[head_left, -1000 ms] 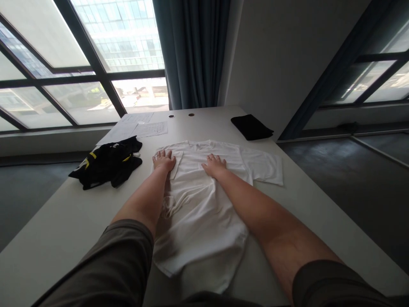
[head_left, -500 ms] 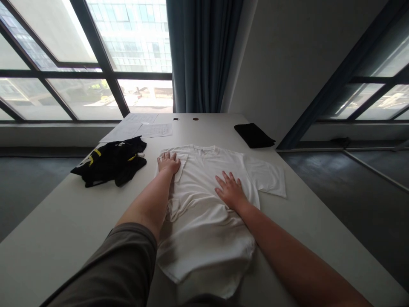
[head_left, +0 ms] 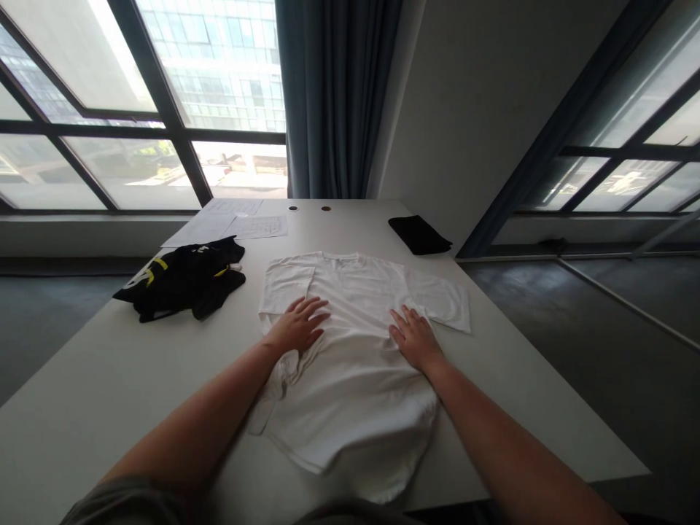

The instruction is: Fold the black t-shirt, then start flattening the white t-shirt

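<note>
A white short-sleeved T-shirt [head_left: 350, 401] lies spread on the white table, its neckline pointing away from me. My left hand [head_left: 298, 324] rests on the shirt's left side just below the sleeve, fingers stretched and spread. On the right side of the shirt's chest, my right hand [head_left: 415, 337] lies flat with its fingers apart. The left sleeve is laid inward over the body, while the right one reaches outward. Below my left hand the cloth is bunched along the side. Wrinkles cross the middle, and the hem near me is wavy.
To the left lies a crumpled black garment [head_left: 186, 281] with yellow marks. Behind it are several paper sheets [head_left: 254, 227]. A folded black cloth [head_left: 420, 235] sits at the far right of the white table [head_left: 180, 379]. Two round holes are near the far edge.
My left hand has slid from the left sleeve down toward me, uncovering that sleeve. My right hand has shifted slightly outward. The bunched left side of the shirt now spreads further left.
</note>
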### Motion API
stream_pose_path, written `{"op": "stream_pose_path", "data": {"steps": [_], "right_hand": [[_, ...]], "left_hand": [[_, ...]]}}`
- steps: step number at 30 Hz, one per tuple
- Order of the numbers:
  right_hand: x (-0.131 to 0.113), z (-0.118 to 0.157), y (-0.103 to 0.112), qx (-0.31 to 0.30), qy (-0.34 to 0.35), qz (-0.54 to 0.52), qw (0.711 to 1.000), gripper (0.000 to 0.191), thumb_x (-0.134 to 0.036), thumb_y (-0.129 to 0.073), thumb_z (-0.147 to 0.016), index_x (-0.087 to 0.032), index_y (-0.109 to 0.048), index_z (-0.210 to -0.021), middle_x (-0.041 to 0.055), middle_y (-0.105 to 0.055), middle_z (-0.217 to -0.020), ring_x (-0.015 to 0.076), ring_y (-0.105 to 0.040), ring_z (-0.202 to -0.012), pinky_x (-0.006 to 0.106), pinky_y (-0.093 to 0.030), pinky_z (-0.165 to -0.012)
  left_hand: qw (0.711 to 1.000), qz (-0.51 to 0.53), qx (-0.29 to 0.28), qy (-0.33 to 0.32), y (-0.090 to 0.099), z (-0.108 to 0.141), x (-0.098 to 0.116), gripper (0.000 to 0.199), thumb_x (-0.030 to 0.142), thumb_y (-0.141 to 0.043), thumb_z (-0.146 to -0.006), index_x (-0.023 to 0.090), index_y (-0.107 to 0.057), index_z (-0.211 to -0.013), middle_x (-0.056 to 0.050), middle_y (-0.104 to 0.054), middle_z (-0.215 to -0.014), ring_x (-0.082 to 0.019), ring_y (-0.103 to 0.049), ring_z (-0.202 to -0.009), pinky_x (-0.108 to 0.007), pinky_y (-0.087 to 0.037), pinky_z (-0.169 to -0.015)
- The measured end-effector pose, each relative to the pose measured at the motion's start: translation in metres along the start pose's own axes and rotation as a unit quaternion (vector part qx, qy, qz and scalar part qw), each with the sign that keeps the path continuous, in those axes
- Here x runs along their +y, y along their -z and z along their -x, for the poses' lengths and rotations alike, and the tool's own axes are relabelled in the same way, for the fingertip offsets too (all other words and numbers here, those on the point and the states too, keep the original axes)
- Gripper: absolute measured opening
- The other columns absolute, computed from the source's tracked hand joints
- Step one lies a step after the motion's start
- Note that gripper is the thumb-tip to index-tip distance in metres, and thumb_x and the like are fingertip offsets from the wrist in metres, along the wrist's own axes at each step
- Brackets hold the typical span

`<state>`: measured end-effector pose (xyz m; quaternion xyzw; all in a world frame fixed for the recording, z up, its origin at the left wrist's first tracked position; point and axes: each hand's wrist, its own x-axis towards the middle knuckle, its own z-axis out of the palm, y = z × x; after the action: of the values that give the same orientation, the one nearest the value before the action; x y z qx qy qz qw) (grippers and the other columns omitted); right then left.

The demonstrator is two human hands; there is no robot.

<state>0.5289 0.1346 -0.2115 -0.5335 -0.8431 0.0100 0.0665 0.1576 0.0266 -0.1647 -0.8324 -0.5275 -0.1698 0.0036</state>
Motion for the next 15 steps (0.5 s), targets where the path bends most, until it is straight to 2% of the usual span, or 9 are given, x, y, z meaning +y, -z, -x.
{"op": "stream_pose_path", "data": {"steps": [2,4,7,10,15], "right_hand": [[0.005,-0.009,0.001,0.003,0.014,0.006,1.0,0.059,-0.047,-0.036,-0.11,-0.028,-0.051,-0.164,0.0076,-0.034,-0.173,0.0329,-0.035,-0.16,0.053,-0.03,-0.132],[0.011,-0.018,0.001,0.004,0.029,0.009,1.0,0.058,-0.046,-0.035,-0.111,-0.028,-0.053,-0.163,0.0082,-0.037,-0.171,0.0327,-0.038,-0.158,0.052,-0.033,-0.13],[0.021,-0.026,-0.002,0.003,0.052,0.012,0.999,0.059,-0.046,-0.036,-0.11,-0.026,-0.054,-0.162,0.0101,-0.037,-0.171,0.0338,-0.039,-0.158,0.054,-0.035,-0.129],[0.032,-0.028,-0.008,-0.002,0.075,0.007,0.997,0.061,-0.05,-0.041,-0.108,-0.027,-0.053,-0.163,0.0096,-0.034,-0.172,0.035,-0.038,-0.159,0.056,-0.034,-0.129],[0.054,-0.015,-0.01,-0.012,0.132,-0.039,0.99,0.062,-0.054,-0.043,-0.106,-0.026,-0.055,-0.161,0.0078,-0.036,-0.172,0.0331,-0.036,-0.16,0.056,-0.033,-0.13]], "left_hand": [[0.999,0.02,-0.029,-0.027,0.001,0.038,0.024,0.043,0.039,-0.05,-0.106,0.033,-0.063,-0.147,-0.006,-0.053,-0.162,-0.027,-0.046,-0.153,-0.052,-0.032,-0.134],[0.996,0.047,-0.061,-0.035,0.005,0.072,0.038,0.048,0.042,-0.05,-0.107,0.034,-0.056,-0.154,-0.005,-0.058,-0.159,-0.025,-0.053,-0.147,-0.049,-0.041,-0.129],[0.993,0.078,-0.086,-0.009,0.013,0.105,0.043,0.056,0.047,-0.053,-0.107,0.039,-0.045,-0.162,-0.003,-0.05,-0.165,-0.026,-0.047,-0.154,-0.05,-0.039,-0.131],[0.989,0.095,-0.11,0.031,0.02,0.113,0.035,0.067,0.052,-0.061,-0.103,0.039,-0.039,-0.165,-0.003,-0.044,-0.17,-0.029,-0.04,-0.158,-0.054,-0.033,-0.135],[0.982,0.092,-0.153,0.06,0.03,0.107,0.022,0.071,0.048,-0.072,-0.096,0.038,-0.046,-0.161,-0.003,-0.038,-0.173,-0.031,-0.037,-0.16,-0.056,-0.032,-0.135]]}}
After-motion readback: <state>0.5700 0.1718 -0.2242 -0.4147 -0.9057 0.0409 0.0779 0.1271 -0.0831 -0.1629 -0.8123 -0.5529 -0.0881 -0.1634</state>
